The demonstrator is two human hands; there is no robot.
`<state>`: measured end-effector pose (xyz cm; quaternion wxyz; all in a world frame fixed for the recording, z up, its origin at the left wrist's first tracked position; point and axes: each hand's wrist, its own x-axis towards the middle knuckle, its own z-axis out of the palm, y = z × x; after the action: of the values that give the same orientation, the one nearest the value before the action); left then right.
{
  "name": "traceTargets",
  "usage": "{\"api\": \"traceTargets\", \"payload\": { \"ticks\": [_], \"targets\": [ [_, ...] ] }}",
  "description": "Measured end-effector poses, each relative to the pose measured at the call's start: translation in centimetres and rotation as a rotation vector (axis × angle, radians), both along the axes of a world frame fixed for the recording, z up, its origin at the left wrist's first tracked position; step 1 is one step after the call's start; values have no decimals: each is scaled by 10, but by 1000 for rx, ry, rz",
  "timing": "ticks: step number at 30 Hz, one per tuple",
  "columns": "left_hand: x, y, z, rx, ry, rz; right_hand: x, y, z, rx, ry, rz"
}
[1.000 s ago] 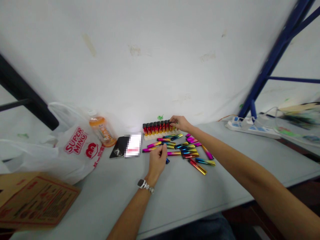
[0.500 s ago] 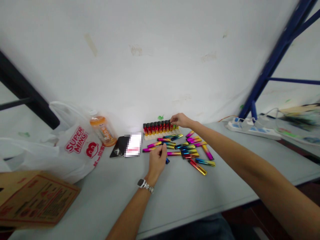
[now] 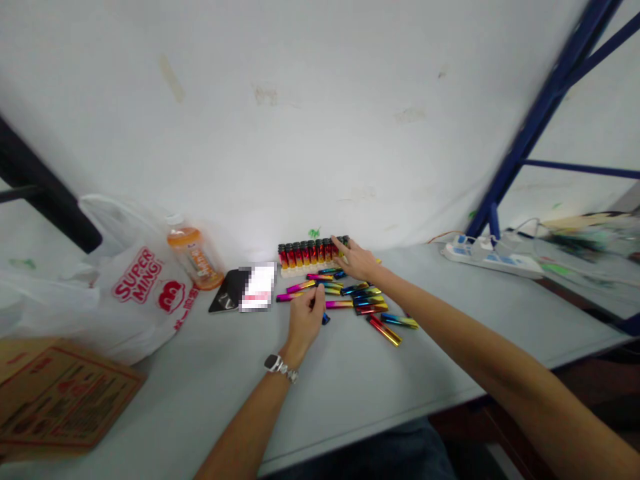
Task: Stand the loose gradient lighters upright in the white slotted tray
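Note:
A white rack (image 3: 295,272) by the wall holds a row of upright red-and-yellow lighters (image 3: 305,253) with black tops. At the row's right end is my right hand (image 3: 357,259), its fingers apart and touching or just over the lighters there. My left hand (image 3: 306,319), with a watch (image 3: 273,363) on the wrist, is closed around something dark that its fingers mostly hide. Several shiny multicoloured lighters lie loose between and beside my hands, among them a red-and-gold one (image 3: 385,331) and a blue-and-yellow one (image 3: 400,321).
To the left are a black-and-white flat item (image 3: 230,291), an orange bottle (image 3: 193,253), a white plastic bag (image 3: 145,300) and a cardboard box (image 3: 65,393). A power strip (image 3: 493,259) with cables lies at the right, near a blue metal frame (image 3: 525,133).
My right hand has opened its fingers and come slightly lower over the rack's right end. My left hand keeps its closed pose. The whole view has shifted a little.

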<state>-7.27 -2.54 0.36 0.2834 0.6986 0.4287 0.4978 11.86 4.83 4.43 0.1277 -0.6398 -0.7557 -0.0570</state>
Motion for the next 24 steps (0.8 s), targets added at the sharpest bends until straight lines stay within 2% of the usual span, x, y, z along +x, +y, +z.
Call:
{"api": "traceTargets", "payload": {
  "ticks": [3,7,10,13,17,24],
  "targets": [
    [1,0,1,-4,2,-6,-1,-27,-2,28,82,-24],
    [1,0,1,5,6,-5,3,-80,-7,16,80,-9],
    [2,-1,1,0,17,9,5,-119,-17,44,51,-11],
    [4,-1,2,-4,25,12,4,-141,-30,97,7,-31],
    [4,-2,2,-4,18,8,-2,-137,-40,140,-7,-54],
    [3,-1,1,-3,22,21,-6,-104,-38,151,-8,-36]
  ]
}}
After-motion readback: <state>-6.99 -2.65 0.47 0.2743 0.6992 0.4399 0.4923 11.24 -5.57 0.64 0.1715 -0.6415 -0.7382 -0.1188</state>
